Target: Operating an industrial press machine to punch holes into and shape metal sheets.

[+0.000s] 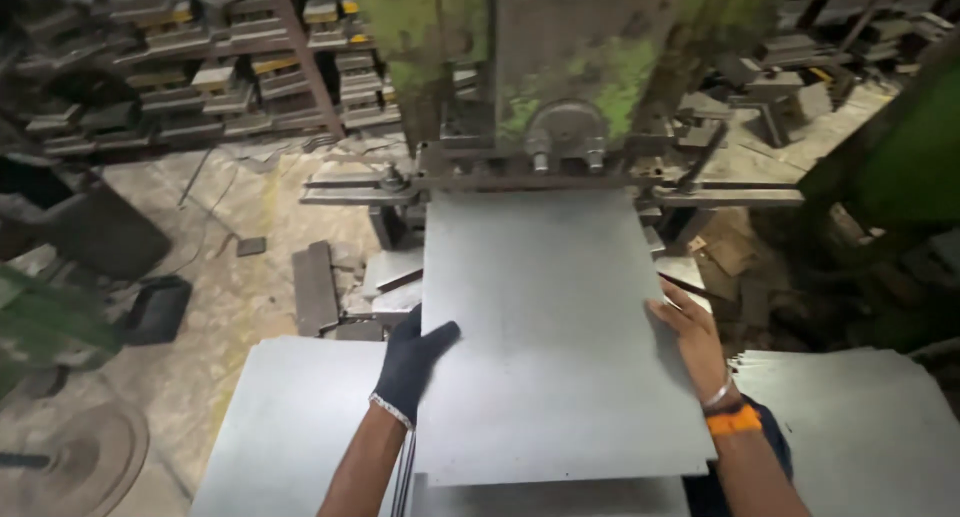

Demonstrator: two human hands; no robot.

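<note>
A large grey metal sheet (545, 327) lies flat in front of me, its far edge under the green press machine (560, 87). My left hand (412, 362), in a dark glove, grips the sheet's left edge with the thumb on top. My right hand (690, 337), bare, with a bracelet and an orange band at the wrist, rests with fingers laid on the sheet's right edge. The sheet lies over another sheet below.
Stacks of grey sheets lie at lower left (290, 427) and lower right (860, 427). Metal offcuts (320, 287) lie on the dusty floor by the machine's base. Shelves of metal dies (200, 77) fill the back left; more blocks (790, 87) sit back right.
</note>
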